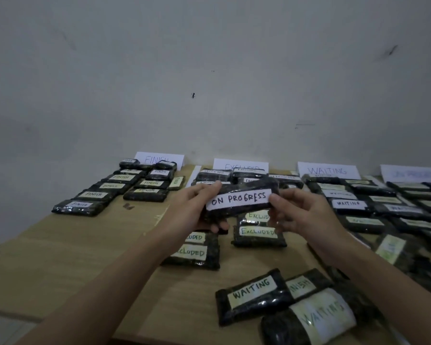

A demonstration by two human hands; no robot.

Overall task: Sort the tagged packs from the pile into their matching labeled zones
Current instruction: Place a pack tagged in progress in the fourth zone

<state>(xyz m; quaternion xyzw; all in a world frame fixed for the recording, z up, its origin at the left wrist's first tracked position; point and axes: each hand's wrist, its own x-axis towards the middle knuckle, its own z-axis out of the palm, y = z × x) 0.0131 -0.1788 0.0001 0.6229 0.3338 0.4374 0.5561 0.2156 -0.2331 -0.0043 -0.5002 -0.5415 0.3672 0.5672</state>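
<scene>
Pack (241,199) tagged ON PROGRESS sits raised above the excluded rows (259,231), left hand (197,210) and right hand (299,212) each gripping an end. Its matching sign (413,173) lies far right; reaching across could knock the waiting packs (348,204).
</scene>
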